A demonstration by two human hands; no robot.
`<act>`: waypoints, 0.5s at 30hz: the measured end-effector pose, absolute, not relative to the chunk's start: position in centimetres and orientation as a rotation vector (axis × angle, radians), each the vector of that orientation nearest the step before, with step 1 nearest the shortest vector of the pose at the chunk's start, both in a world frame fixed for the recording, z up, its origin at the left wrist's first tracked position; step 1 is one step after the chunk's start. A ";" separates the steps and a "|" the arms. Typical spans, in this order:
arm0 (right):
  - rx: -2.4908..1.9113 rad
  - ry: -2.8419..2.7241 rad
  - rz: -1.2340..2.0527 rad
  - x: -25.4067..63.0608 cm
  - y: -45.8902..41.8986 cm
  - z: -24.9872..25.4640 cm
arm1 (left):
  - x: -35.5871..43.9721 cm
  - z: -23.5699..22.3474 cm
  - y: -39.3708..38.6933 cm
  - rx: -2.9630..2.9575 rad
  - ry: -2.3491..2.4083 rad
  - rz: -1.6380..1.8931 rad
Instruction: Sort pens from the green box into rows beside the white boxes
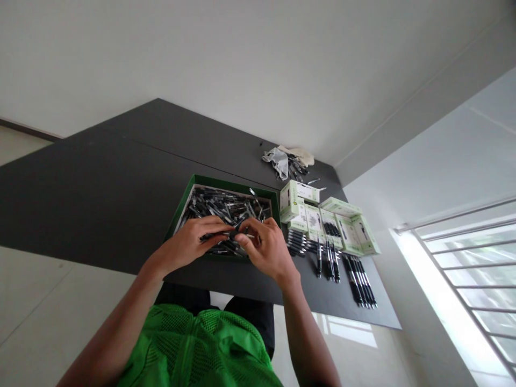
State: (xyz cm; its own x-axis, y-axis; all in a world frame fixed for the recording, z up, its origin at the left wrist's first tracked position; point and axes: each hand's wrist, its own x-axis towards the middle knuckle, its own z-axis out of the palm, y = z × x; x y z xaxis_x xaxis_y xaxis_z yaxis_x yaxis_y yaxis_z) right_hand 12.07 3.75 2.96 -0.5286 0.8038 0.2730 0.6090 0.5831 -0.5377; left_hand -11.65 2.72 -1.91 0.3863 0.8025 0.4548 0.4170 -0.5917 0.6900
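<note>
A dark grey table (121,172) stands against a pale wall (226,70), with a barred window (475,258) to the right. Over a green-rimmed box (234,184), the left hand (187,239) has its fingers and thumb closed on a dark pen (217,234), and the right hand (268,244) pinches near its inner end; whether more lie in the grasp, I cannot tell. By the look of it, the work is only partly done: neat groups of pens (360,282) lie beside and in front of the open light-green cartons (355,231), one holding some, while a jumbled heap (220,201) fills the box and loose pens (297,171) lie by a grey cloth (278,161).
</note>
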 end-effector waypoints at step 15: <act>-1.011 -2.216 0.446 10.9 3.0 1.7 | -11.6 -1.2 2.6 2.200 0.994 1.165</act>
State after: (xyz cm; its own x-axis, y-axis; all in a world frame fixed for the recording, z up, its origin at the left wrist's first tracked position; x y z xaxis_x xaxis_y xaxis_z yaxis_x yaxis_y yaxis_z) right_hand 10.91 3.00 1.66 -0.4887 0.7640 0.4212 0.5418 0.6442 -0.5399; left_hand -11.60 2.59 -1.24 0.3812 0.7703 0.5112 0.3836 -0.6349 0.6707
